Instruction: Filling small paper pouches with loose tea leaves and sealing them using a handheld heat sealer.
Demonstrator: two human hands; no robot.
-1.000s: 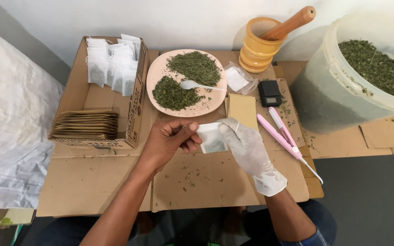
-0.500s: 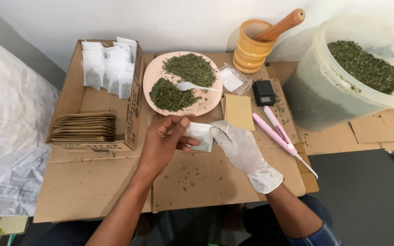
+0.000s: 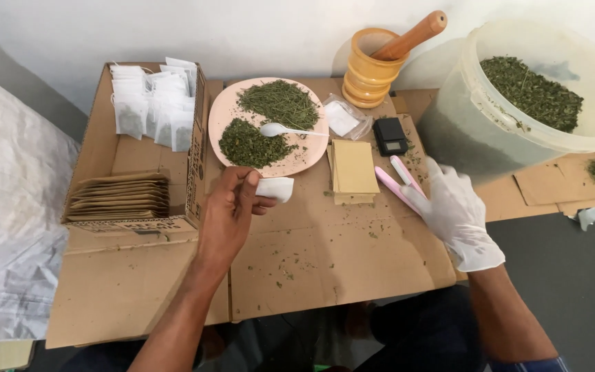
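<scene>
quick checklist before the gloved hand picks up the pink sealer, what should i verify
1. Sachet held: the left hand pinches the small white sachet above the cardboard: ok.
2. Sachet mouth folded flat: cannot tell, too small to see.
3. Right hand on the pink sealer: fingers lie over its handle end, but a closed grip is not visible: cannot tell.
4. Sealer free of other things: it lies beside the stack of tan envelopes, no overlap seen: ok.
5. Work surface clean: green flakes are scattered on the cardboard: not ok.
6. Spoon parked: it rests on the pink plate between the two herb piles: ok.
</scene>
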